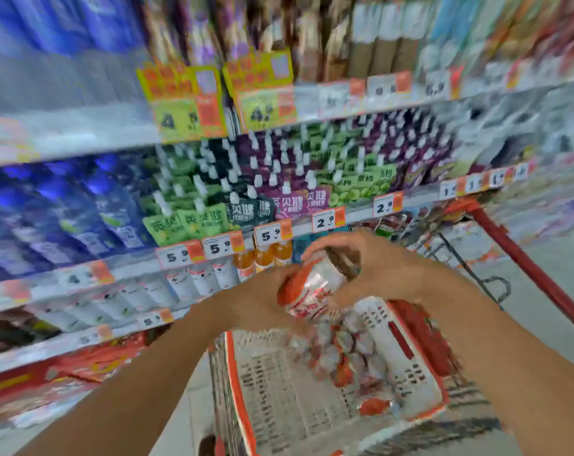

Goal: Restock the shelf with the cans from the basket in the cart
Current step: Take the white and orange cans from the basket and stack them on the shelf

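1 red-and-silver can [315, 284] is gripped by both hands, left hand [266, 296] and right hand [374, 268] curled around it, above the white basket [279, 383] in the red cart [525, 264], beside the shelf [141, 274].

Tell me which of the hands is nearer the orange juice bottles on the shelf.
Left. The left hand grips the cans just below the orange juice bottles; the right hand is farther right.

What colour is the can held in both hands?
The can is red and silvery white, though blurred; the head view shows it.
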